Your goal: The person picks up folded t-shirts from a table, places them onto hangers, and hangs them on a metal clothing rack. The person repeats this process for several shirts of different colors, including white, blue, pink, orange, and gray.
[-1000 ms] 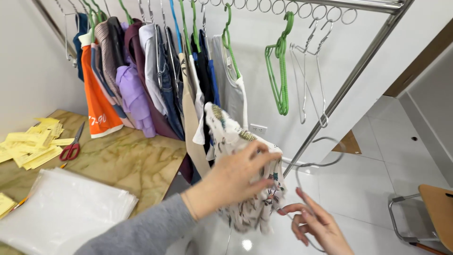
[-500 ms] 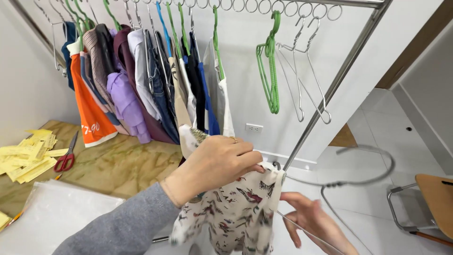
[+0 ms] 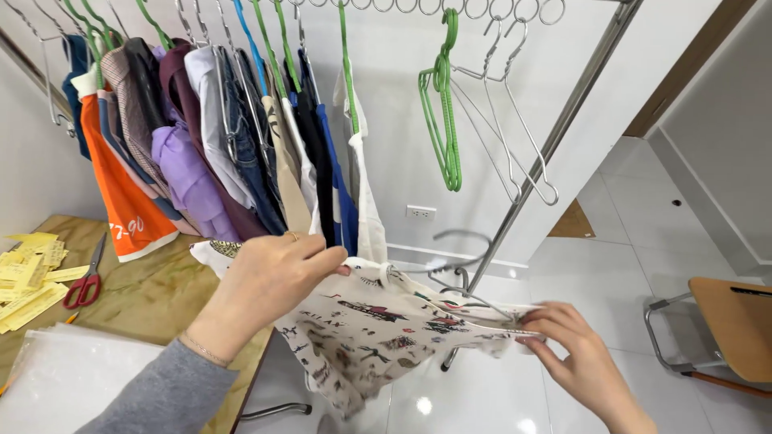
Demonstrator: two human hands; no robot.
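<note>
Printed white garment (image 3: 378,321) stretched roughly level between both hands, in front of the clothes rack (image 3: 563,120), above the white tile floor (image 3: 627,265). Left hand (image 3: 269,277) closed over the garment's left edge, fingers curled on top, cloth pinched beneath; bracelet on wrist, grey sleeve below. Right hand (image 3: 575,354) pinching the garment's right end between fingertips, cloth bunched at that point. Wire hanger (image 3: 462,277) partly inside the garment, hook rising just above the cloth between the hands. Loose fabric sagging below the left hand. Row of hung clothes (image 3: 201,145) directly behind and above the left hand. Empty green hangers (image 3: 444,120) on the rail, above the garment's middle. Red-handled scissors (image 3: 87,277) and yellow paper slips (image 3: 28,273) on the wooden table (image 3: 153,293), left of the left hand. Chair (image 3: 728,325) at far right.
</note>
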